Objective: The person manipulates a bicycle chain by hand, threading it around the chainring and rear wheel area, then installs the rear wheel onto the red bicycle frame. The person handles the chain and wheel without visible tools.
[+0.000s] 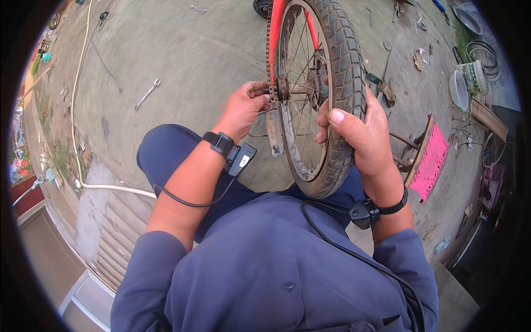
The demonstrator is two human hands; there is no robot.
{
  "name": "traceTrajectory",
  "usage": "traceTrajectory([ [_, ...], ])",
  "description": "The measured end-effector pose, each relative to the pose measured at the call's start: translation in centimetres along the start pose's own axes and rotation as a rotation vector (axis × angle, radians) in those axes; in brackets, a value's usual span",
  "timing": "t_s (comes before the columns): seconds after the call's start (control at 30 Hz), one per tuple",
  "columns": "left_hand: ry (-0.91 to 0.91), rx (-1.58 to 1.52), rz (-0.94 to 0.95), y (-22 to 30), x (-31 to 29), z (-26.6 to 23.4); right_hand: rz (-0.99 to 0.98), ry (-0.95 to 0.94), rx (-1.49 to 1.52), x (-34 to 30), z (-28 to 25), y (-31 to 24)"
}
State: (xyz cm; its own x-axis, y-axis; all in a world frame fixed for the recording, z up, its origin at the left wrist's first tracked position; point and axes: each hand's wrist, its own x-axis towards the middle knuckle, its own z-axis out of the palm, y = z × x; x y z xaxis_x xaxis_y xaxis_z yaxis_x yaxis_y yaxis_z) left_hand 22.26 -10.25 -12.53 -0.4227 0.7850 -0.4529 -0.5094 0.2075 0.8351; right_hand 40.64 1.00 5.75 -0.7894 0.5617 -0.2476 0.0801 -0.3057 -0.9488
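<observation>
In front of me stands a bicycle wheel with a worn, knobbly black tyre [347,61], set in a red frame [275,19]. My right hand [365,133] is wrapped round the tyre's right side, thumb on the tread and fingertips showing by the spokes. A rusty chain [270,52] runs down to the sprocket on the wheel's left side. There my left hand [243,108] is closed, its fingers pinched at the axle end; what lies between them is hidden. Just below hangs a dull metal bar [275,133], close beside the rim.
On the concrete at left lies an open-ended wrench [148,94]; a second wrench [197,9] is farther off. A pale hose [83,138] curves along the left. At right are a stool with a pink woven seat [430,160], a white basin [458,89] and a bucket [474,76].
</observation>
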Motion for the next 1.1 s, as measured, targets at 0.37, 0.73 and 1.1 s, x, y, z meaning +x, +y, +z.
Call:
traceTrajectory([
  [0.37,0.022,-0.011,0.029,-1.3,1.0,0.0,-0.003,0.099,-0.221,0.0,0.6,0.2],
  [0.73,0.032,0.026,0.021,-1.1,0.8,-0.3,-0.03,0.074,-0.147,-0.1,0.1,0.5],
  [1.1,0.05,0.087,-0.004,0.2,1.5,-1.1,-0.03,0.104,-0.143,-0.4,0.7,0.3],
])
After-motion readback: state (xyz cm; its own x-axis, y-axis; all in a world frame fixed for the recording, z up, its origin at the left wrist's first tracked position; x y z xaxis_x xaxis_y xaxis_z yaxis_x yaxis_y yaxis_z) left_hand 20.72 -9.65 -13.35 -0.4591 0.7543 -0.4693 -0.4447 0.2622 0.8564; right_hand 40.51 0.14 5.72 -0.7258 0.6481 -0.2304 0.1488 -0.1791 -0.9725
